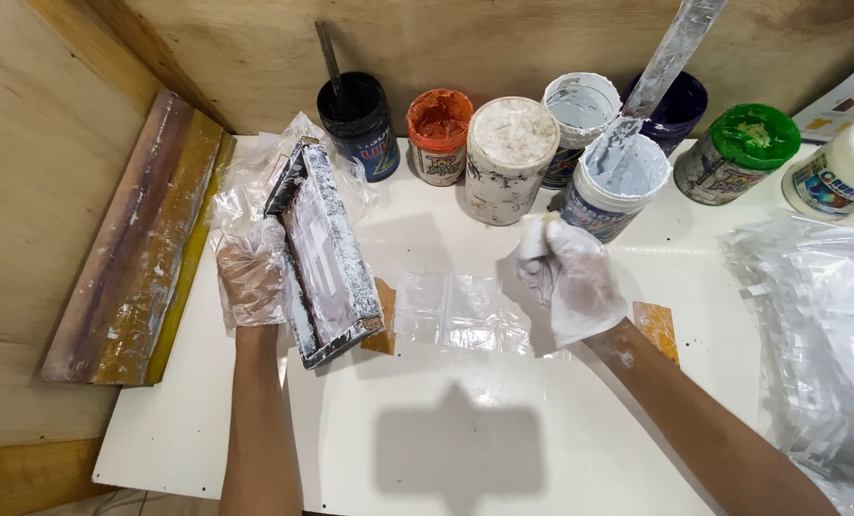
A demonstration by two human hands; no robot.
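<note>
A: Since both hands wear thin, crinkled plastic gloves, grip is the weak point. The left hand [252, 277] has its fingers wrapped round the near long edge of the small screen frame [322, 256], holding it tilted up off the white table [561, 449]. Slick film on a paint-caked edge could let it slide from those fingers.

B: And the right hand [572, 282]?

A: Fingers curled together, pinching a small white wad [532, 234] at the tips. I cannot tell if it is cloth or sponge. Below and left of those fingertips lies a clear plastic sheet [465, 313], glossy and flat, with a tan tape tab [658, 330] beside the wrist. A wet wad dragged across could smear it.

B: Further out?

A: Just beyond the right fingertips stands an open white paint tub [620, 182], a long paint-crusted stirring stick [666, 62] leaning in it. A knock from the knuckles could tip that stick. Around it I count 6 more round jars; among them a black jar [358, 119], an orange-lidded jar [439, 134] and a green-lidded jar [740, 153], all smeared.

B: Left side?

A: Beyond the left fingers, a worn wooden squeegee [135, 248] leans on the plywood wall [44, 143], its rubber edge yellowed.
</note>
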